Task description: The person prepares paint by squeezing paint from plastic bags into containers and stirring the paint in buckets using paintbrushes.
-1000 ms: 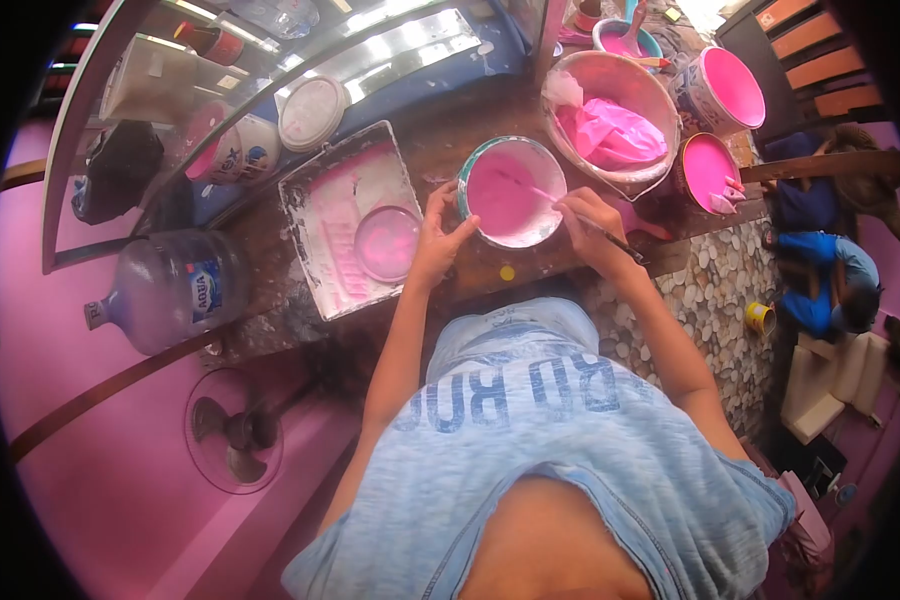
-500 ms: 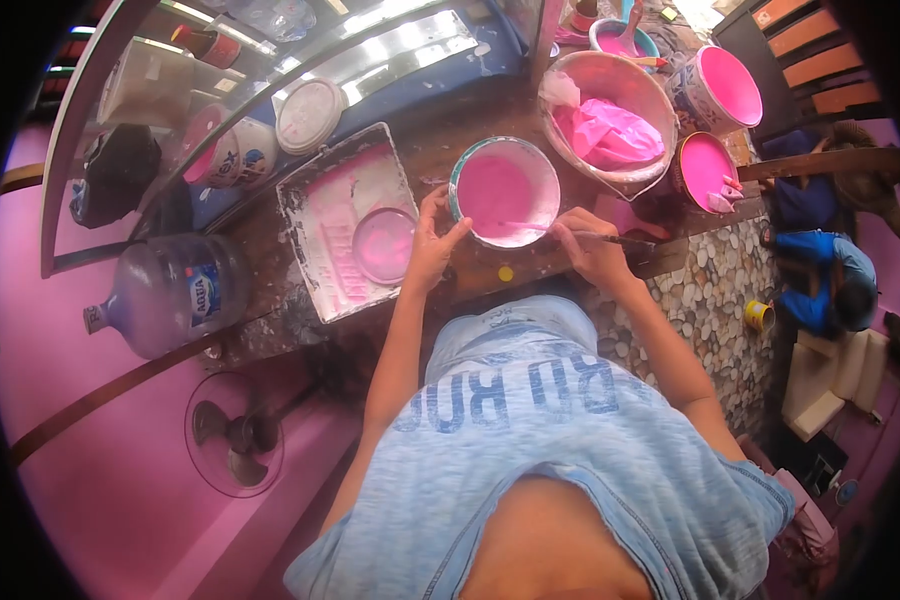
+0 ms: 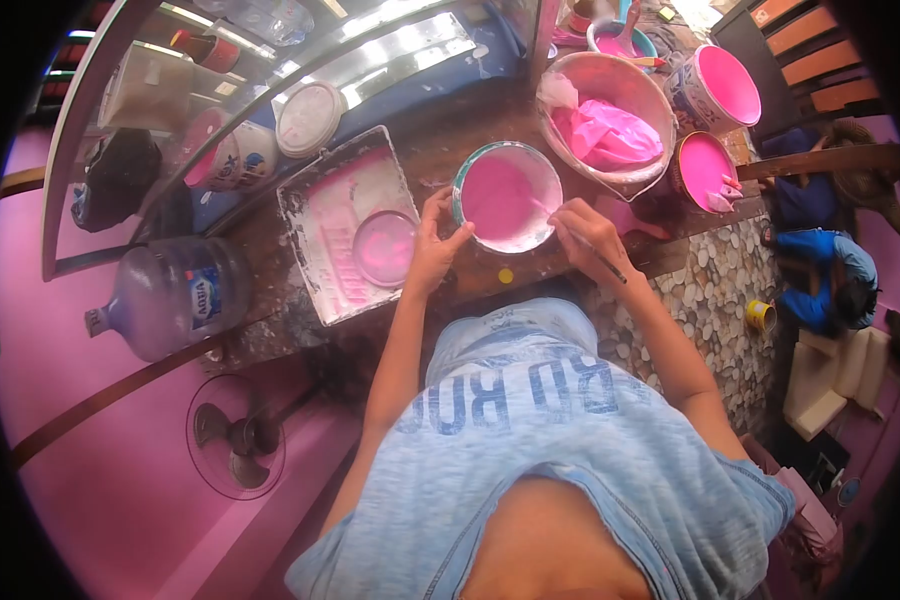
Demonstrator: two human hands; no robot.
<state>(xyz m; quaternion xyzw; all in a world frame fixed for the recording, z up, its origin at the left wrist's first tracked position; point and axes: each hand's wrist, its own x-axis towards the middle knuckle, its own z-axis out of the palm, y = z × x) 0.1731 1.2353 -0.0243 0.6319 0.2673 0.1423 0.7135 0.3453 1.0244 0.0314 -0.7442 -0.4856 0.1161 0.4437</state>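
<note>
A round tub of pink paint (image 3: 500, 196) stands on the wooden table in front of me, its inner wall smeared white and pink. My left hand (image 3: 436, 243) grips its left rim, thumb toward the front. My right hand (image 3: 587, 236) is closed on a thin paintbrush (image 3: 616, 270), whose dark handle sticks out below the fingers. The pink-coated tip reaches over the tub's right rim. Left of the tub lies a paint-stained roller tray (image 3: 310, 262) with a round clear lid (image 3: 386, 248) on it.
A bucket (image 3: 610, 178) holding a pink plastic bag, a tall paint pail (image 3: 682, 92) and an open can of pink paint (image 3: 708, 168) stand to the right. A large water bottle (image 3: 160, 296) lies left. A glass panel rises behind; another person (image 3: 838, 275) sits at far right.
My right hand has turned the paintbrush, so its handle now points down toward me and its tip sits nearer the tub's right rim. The left hand keeps its hold.
</note>
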